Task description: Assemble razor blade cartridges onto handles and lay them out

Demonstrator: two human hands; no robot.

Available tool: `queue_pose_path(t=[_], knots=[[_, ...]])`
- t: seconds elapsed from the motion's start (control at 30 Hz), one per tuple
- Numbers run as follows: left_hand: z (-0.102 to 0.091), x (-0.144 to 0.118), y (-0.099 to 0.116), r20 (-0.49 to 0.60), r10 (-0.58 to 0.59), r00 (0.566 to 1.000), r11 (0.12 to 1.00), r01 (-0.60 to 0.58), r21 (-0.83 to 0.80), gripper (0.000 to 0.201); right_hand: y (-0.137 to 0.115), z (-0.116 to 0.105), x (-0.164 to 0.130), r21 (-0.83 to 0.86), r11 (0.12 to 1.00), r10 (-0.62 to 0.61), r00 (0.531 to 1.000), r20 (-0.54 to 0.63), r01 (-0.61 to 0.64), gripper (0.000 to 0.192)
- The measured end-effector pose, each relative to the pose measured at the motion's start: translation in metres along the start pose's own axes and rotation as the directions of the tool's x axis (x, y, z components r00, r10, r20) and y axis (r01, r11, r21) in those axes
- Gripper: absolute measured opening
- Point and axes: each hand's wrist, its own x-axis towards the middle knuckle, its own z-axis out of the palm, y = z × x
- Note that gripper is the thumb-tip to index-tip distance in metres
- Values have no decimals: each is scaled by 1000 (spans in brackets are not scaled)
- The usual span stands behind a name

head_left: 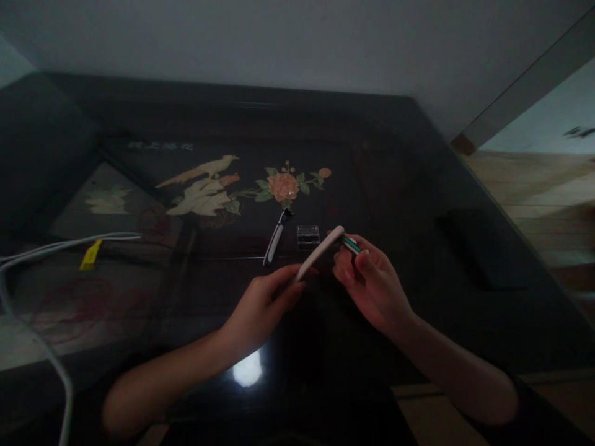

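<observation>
My left hand (264, 303) is closed around the lower end of a white razor handle (320, 253), which slants up to the right. At its upper end is a razor head (352, 244) with a green strip, pinched in the fingers of my right hand (372, 282). Whether head and handle are joined is hard to tell in the dim light. Just beyond my hands, a second razor (275, 240), pale and dark with a black head, lies on the dark table. Right of it sits a small clear plastic case (307, 236).
The glossy table (395, 186) carries a bird picture (204, 186) and a flower picture (283, 186). A white cable (51, 248) with a yellow tag (90, 255) runs along the left. A dark flat object (483, 251) lies at right. A wall (279, 43) stands behind.
</observation>
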Motion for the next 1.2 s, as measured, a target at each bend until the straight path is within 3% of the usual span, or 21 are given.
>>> queue_pose_path(t=[0.53, 0.93, 1.2], knots=[[6, -8, 0, 120, -35, 992, 998, 42, -51, 41, -2, 2, 1, 31, 997, 69, 995, -79, -66, 43], [-1, 1, 2, 19, -21, 1000, 999, 21, -28, 37, -1, 1, 0, 24, 1000, -4, 1000, -1, 4, 36], [1, -1, -1, 22, -20, 1000, 1000, 20, -22, 39, 0, 1, 0, -15, 1000, -3, 1000, -23, 3, 39]])
